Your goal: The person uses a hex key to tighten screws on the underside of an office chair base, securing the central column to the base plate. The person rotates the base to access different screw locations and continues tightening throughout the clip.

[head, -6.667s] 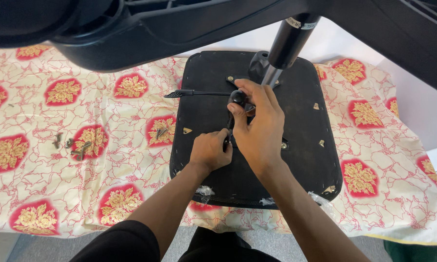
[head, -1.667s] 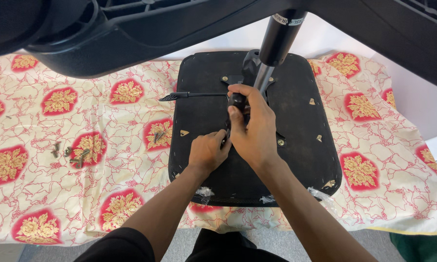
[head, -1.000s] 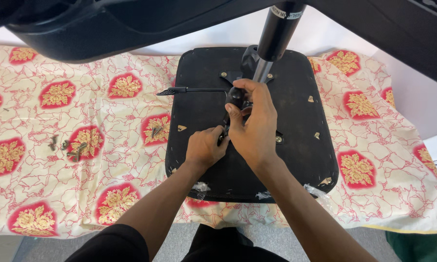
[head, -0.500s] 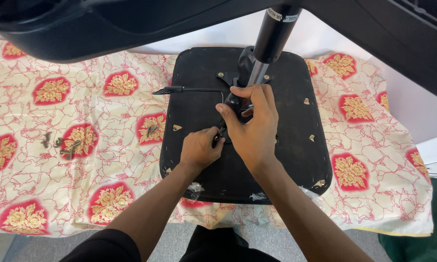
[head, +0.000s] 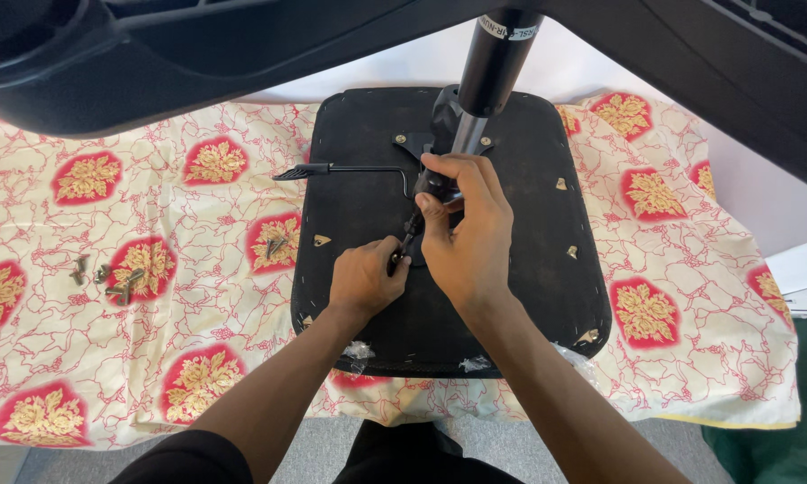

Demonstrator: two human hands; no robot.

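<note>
An upturned black chair seat (head: 529, 296) lies on a patterned cloth, its gas cylinder (head: 493, 67) rising toward the camera. My right hand (head: 466, 237) grips the black handle of a screwdriver (head: 419, 211) tilted down onto the seat's underside near the metal mechanism. My left hand (head: 363, 280) pinches the tool's lower tip where it meets the seat. A black adjustment lever (head: 332, 168) sticks out leftward from the mechanism.
Black chair base legs (head: 242, 45) span the top of the view. Loose screws (head: 108, 276) lie on the cloth (head: 152, 358) at far left, a few more (head: 276, 244) by the seat's left edge. The table edge runs along the bottom.
The view shifted slightly. Both hands stay on the screwdriver at the same spot on the seat; my right hand's grip turned a little on the handle.
</note>
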